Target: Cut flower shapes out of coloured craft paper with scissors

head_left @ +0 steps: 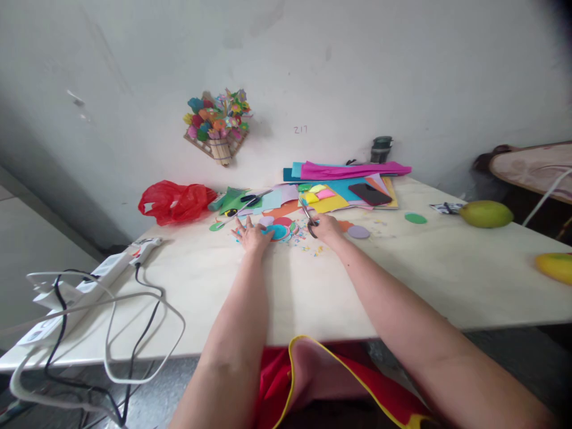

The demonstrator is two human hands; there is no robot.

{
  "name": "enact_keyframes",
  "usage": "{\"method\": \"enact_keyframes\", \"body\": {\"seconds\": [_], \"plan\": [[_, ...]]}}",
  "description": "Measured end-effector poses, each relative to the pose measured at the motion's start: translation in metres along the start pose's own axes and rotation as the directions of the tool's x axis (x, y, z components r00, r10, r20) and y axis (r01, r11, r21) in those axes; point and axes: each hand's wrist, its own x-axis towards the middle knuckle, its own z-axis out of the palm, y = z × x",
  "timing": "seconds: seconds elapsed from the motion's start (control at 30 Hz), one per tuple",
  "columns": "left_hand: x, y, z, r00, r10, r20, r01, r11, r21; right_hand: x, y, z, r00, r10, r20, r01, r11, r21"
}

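Note:
My left hand [252, 235] lies with its fingers spread on the table, its thumb side touching a blue paper circle [280, 232]. Whether it pinches anything is too small to see. In my right hand [327, 229] is a pair of scissors [308, 215], blades pointing away from me and up. Small coloured paper scraps [298, 237] are scattered between the two hands. A lilac circle [358, 232] rests just right of my right hand, and a green circle [416, 218] lies farther right.
Behind the hands are coloured sheets [337, 204], a dark phone [370, 194] and a second pair of scissors [254, 198]. A red plastic bag [175, 202] sits at the back left. A power strip [96, 277] with loose cables occupies the left edge; a green-yellow fruit [486, 213] lies right.

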Motion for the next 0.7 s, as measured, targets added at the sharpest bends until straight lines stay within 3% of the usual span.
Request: {"method": "enact_keyframes", "body": {"seconds": [0.17, 0.43, 0.57, 0.7], "plan": [[-0.003, 0.007, 0.004, 0.995, 0.096, -0.024, -0.097, 0.995, -0.014, -0.004, -0.003, -0.002, 0.997, -0.068, 0.047, 0.073, 0.989, -0.131], [-0.009, 0.022, 0.008, 0.968, 0.247, -0.031, -0.248, 0.968, -0.047, -0.004, -0.004, -0.002, 0.995, -0.081, 0.063, 0.094, 0.964, -0.250], [-0.010, 0.022, 0.008, 0.963, 0.260, -0.069, -0.263, 0.963, -0.048, -0.003, -0.004, 0.002, 0.992, -0.101, 0.071, 0.116, 0.956, -0.268], [-0.009, 0.025, 0.010, 0.965, 0.258, -0.033, -0.259, 0.966, -0.005, -0.003, -0.004, 0.005, 0.992, -0.095, 0.079, 0.113, 0.955, -0.274]]}}
